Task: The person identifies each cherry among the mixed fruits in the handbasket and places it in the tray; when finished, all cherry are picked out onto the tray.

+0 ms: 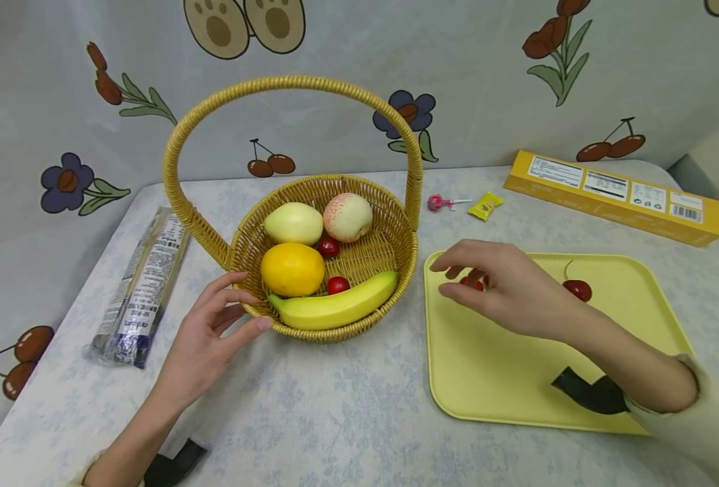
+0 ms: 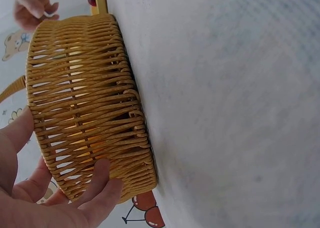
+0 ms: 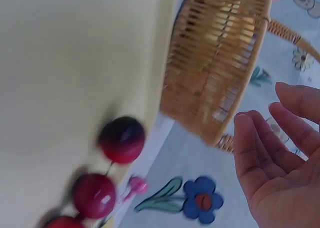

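My left hand [image 1: 203,341] rests at the near-left rim of a wicker basket [image 1: 404,297] with a tall handle, its fingers loosely bent against the woven wall. Inside the basket lie a banana [image 1: 337,306], an orange-yellow fruit [image 1: 292,269], a pale yellow-green fruit [image 1: 293,223], a peach [image 1: 348,217] and two cherries, one red [image 1: 337,285], one darker [image 1: 328,246]. Over a yellow tray [image 1: 487,379] hovers my right hand [image 1: 508,287], fingers loosely curved, holding nothing. Below it are red cherries [image 3: 94,195], partly hidden in the head view; another cherry [image 1: 577,291] with a stem lies farther right.
Behind the tray lie a pink lollipop [image 1: 437,202], a yellow-wrapped candy [image 1: 485,205] and a long yellow box [image 1: 615,196]. Left of the basket is a plastic-wrapped packet [image 1: 143,291]. A patterned cloth [image 1: 487,81] hangs along the table's back edge.
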### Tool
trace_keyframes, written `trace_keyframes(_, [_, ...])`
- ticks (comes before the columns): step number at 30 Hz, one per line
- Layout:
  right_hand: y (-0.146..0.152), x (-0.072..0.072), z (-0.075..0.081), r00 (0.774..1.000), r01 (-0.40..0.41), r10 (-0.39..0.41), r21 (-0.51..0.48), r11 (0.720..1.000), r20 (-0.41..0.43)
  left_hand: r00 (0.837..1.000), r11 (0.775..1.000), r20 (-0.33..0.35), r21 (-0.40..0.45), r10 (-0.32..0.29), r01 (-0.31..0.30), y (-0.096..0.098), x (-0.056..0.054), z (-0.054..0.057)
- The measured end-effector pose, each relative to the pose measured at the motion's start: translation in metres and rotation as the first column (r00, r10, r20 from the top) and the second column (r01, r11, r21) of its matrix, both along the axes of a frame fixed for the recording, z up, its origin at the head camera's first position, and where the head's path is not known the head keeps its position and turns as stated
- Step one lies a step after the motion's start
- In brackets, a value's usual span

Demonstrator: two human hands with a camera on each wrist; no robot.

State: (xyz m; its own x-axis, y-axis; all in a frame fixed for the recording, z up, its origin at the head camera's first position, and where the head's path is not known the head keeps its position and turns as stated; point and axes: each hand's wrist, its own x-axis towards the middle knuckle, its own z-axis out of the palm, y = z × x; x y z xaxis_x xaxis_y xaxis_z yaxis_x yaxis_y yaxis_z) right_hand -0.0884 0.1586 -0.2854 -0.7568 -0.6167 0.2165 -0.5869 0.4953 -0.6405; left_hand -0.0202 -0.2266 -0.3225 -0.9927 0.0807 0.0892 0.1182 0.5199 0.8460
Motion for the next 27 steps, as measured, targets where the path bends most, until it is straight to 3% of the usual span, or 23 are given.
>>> trace_keyframes(6, [-0.039,-0.008,0.006,0.996,-0.087,0.087,0.003,0.996,0.017,1.0,1.0,-0.004,-0.004,0.0,0.0,0.0,0.0,0.001])
trace_keyframes(16, [-0.085,-0.029,0.005,0.991,-0.13,0.127,0.082,0.988,0.048,1.0,1.0,-0.007,-0.007,0.005,-0.005,-0.001,0.001,0.001])
trace_keyframes(23, [-0.114,-0.049,-0.004,0.978,-0.203,0.186,0.235,0.95,0.092,1.0,1.0,-0.004,-0.003,0.003,-0.003,-0.002,0.001,0.0])
trace_keyframes(27, [-0.124,-0.058,-0.008,0.973,-0.217,0.181,0.295,0.931,0.142,1.0,1.0,-0.01,0.0,-0.002,0.002,-0.002,0.0,0.0])
